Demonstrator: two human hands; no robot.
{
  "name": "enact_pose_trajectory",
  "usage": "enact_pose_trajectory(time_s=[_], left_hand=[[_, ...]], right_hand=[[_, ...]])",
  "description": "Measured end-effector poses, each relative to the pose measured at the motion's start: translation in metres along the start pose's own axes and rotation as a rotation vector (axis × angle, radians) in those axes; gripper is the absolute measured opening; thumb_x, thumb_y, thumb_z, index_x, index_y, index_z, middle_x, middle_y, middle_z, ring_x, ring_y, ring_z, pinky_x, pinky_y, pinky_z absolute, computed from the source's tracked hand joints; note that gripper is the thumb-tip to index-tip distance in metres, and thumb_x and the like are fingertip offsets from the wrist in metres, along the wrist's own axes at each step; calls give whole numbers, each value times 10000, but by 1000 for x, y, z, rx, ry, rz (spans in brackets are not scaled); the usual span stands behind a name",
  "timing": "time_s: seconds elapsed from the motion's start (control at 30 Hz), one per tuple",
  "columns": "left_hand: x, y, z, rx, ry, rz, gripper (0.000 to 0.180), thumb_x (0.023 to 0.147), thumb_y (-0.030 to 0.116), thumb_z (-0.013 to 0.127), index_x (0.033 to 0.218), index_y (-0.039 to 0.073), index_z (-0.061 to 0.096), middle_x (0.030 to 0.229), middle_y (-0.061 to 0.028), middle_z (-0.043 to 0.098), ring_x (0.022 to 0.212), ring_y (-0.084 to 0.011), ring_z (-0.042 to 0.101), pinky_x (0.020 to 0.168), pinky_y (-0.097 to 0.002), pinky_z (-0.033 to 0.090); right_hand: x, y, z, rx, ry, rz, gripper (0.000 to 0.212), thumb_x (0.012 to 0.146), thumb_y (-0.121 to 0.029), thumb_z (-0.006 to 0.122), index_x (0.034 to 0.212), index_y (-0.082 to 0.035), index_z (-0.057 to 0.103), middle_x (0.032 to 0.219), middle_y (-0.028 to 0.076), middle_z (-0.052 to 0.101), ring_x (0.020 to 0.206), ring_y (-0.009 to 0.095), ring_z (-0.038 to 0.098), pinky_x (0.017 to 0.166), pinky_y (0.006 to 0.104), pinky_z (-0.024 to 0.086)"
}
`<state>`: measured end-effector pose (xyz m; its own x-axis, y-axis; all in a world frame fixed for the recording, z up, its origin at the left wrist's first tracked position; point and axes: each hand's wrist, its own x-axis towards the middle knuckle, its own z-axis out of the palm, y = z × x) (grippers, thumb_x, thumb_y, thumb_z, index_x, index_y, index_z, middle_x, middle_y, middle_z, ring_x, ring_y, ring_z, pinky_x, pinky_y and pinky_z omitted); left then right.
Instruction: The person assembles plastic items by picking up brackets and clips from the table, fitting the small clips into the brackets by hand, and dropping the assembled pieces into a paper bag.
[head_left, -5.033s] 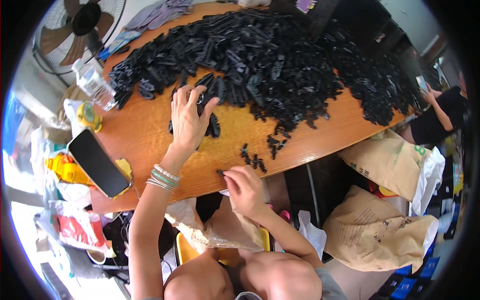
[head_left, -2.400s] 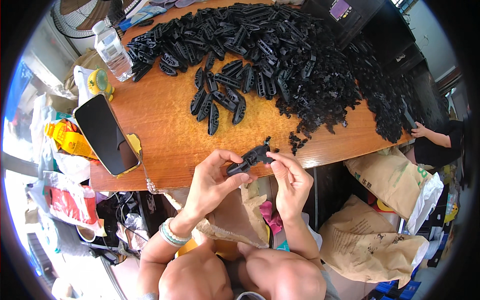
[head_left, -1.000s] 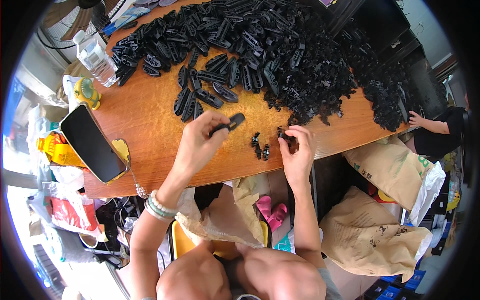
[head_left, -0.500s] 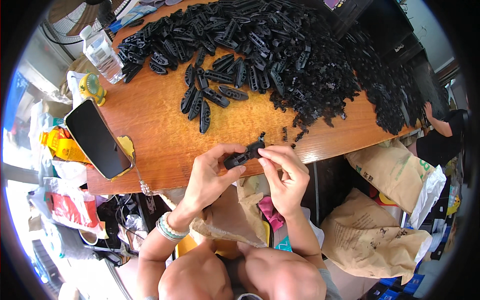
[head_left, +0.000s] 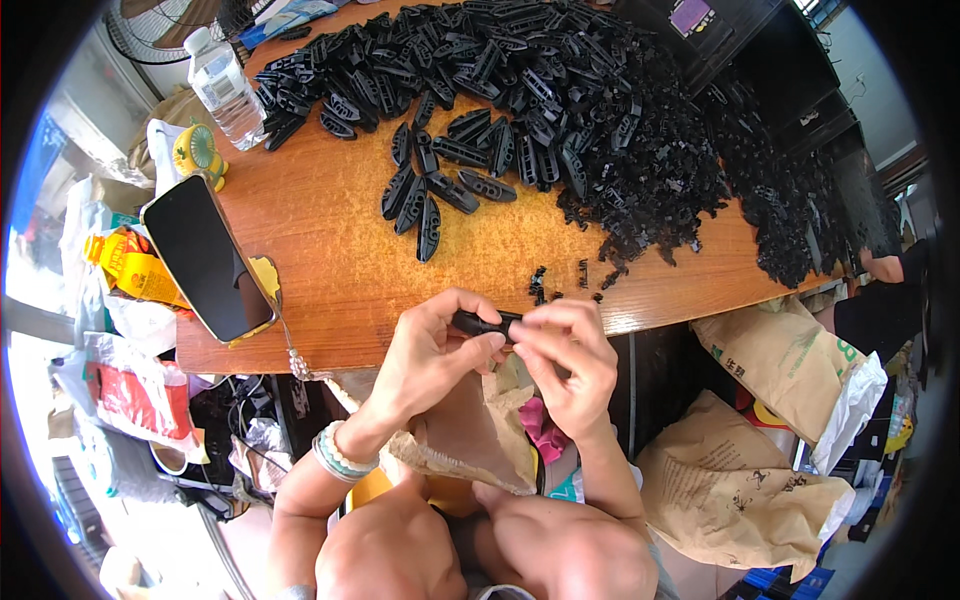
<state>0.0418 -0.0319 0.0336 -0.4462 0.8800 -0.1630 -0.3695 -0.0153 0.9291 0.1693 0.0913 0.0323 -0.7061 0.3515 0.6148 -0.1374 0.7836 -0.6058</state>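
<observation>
Just over the table's front edge, my left hand (head_left: 432, 350) pinches a black plastic part (head_left: 474, 324) between thumb and fingertips. My right hand (head_left: 572, 362) grips the same part's other end, its fingers covering that end. Whether a smaller piece is also in the right fingers cannot be seen. Beyond the hands lie a few tiny black clips (head_left: 538, 284). Farther off, several long, boat-shaped black parts (head_left: 428, 228) lie loose on the wooden table (head_left: 310, 250), in front of a large heap of similar parts (head_left: 430, 60).
A heap of small black pieces (head_left: 650, 180) spreads rightward. On the left stand a phone (head_left: 205, 260), a small yellow fan (head_left: 200, 155) and a water bottle (head_left: 226, 90). Brown paper bags (head_left: 735, 480) sit at the right. Another person's arm (head_left: 882, 266) shows at the far right.
The black part has turned from a slant to nearly level, and its hollow side no longer shows. Both hands stay on it. The whole view has shifted slightly.
</observation>
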Motion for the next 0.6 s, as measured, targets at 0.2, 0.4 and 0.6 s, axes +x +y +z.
enact_pose_trajectory(time_s=[0.2, 0.4, 0.6], left_hand=[[-6, 3, 0, 205, -34, 32, 153, 843, 2, 622, 974, -49, 560, 820, -101, 637, 770, -158, 651, 661, -243, 529], [16, 7, -32, 827, 50, 335, 280, 790, 179, 713, 947, -19, 592, 830, -99, 638, 744, -193, 644, 669, -309, 514], [66, -15, -42, 1571, 416, 545, 398, 750, 154, 715, 1078, 52, 513, 856, -92, 535, 854, -257, 570, 598, -355, 478]], right_hand=[[-16, 0, -3, 346, -101, 492, 220, 775, -17, 687, 988, 28, 658, 839, 101, 639, 711, 155, 585, 668, 266, 454], [-24, 4, -6, 484, -436, 553, 232, 795, -6, 668, 1024, 22, 647, 834, 100, 646, 745, 162, 625, 689, 270, 484], [-7, 49, -15, -480, 95, 416, 74, 825, -75, 637, 841, -4, 650, 927, 70, 610, 840, 232, 584, 741, 355, 436]])
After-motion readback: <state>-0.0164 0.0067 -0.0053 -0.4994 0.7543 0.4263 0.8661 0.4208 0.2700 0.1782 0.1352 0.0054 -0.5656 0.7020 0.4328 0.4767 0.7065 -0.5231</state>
